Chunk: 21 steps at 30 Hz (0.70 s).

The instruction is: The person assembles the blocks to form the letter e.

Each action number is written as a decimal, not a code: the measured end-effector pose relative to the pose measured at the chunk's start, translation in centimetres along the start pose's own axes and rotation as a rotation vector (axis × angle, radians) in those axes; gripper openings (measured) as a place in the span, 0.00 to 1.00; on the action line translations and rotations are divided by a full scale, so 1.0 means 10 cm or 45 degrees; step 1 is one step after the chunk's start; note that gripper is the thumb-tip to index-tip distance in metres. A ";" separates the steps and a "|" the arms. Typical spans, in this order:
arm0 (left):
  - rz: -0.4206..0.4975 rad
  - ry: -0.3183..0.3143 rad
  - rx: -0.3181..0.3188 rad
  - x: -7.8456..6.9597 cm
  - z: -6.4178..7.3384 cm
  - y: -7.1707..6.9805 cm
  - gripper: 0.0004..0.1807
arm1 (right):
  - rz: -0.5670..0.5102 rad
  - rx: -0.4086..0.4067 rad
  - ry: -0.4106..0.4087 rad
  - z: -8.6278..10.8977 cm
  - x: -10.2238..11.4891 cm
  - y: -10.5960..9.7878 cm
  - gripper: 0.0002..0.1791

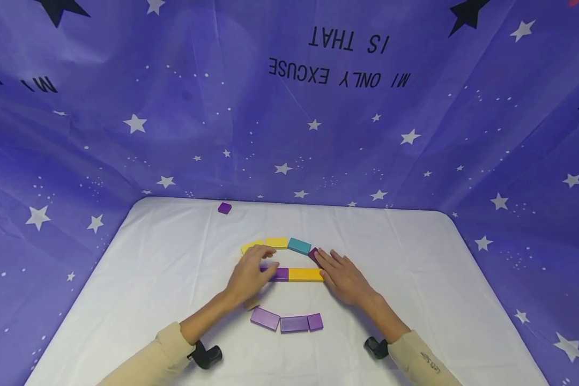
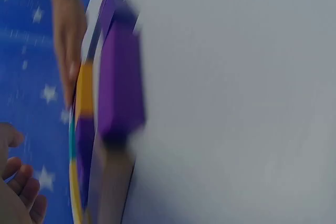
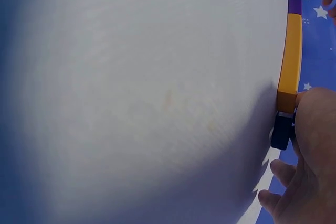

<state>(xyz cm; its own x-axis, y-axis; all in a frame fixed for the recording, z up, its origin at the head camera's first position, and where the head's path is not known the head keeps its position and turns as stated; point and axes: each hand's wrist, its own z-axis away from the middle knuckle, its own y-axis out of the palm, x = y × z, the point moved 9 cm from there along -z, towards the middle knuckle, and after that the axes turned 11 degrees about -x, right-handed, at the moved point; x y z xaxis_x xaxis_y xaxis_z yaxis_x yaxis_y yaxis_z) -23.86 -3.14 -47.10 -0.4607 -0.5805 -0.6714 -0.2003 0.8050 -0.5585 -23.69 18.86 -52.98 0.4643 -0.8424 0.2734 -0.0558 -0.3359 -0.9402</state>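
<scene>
My left hand (image 1: pixel 250 274) hovers over the left side of a ring of wooden blocks, thumb and fingers apart with nothing between them. Below its thumb lies a purple block (image 1: pixel 282 275), end to end with a yellow block (image 1: pixel 305 275) across the ring's middle. My right hand (image 1: pixel 346 277) rests at the ring's right side, fingers straight along a dark purple block (image 1: pixel 313 254). Its thumb is by the yellow block's right end, where the right wrist view shows a dark block (image 3: pixel 282 130). A teal block (image 1: pixel 299 246) and a yellow block (image 1: pixel 276 243) form the top.
Nearer me, two light purple blocks (image 1: pixel 294 324) and a small purple block (image 1: pixel 316 321) curve along the bottom. A brown block (image 1: pixel 252 304) sits partly under my left hand. One purple block (image 1: pixel 224 208) lies alone near the white table's (image 1: pixel 391 236) back edge, before a starry curtain.
</scene>
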 end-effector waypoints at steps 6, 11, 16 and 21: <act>0.037 -0.192 -0.131 0.53 -0.33 -0.32 0.18 | -0.007 -0.004 -0.008 0.01 0.01 -0.01 0.31; 0.058 -0.352 -0.216 0.97 -0.50 -0.45 0.21 | 0.022 -0.003 -0.004 0.00 0.01 0.00 0.30; 0.038 -0.429 -0.302 1.25 -0.63 -0.51 0.22 | 0.057 -0.007 0.018 -0.01 -0.01 0.01 0.30; -0.024 -0.514 -0.317 1.51 -0.72 -0.51 0.25 | 0.066 -0.021 0.011 0.00 0.00 0.01 0.30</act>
<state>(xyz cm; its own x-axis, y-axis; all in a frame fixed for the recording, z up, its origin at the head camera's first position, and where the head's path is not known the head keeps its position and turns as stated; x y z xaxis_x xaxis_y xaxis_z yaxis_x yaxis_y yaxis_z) -36.00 -15.13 -50.85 -0.0922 -0.5572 -0.8252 -0.4293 0.7700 -0.4720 -23.75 18.85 -53.05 0.4531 -0.8623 0.2263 -0.0943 -0.2988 -0.9497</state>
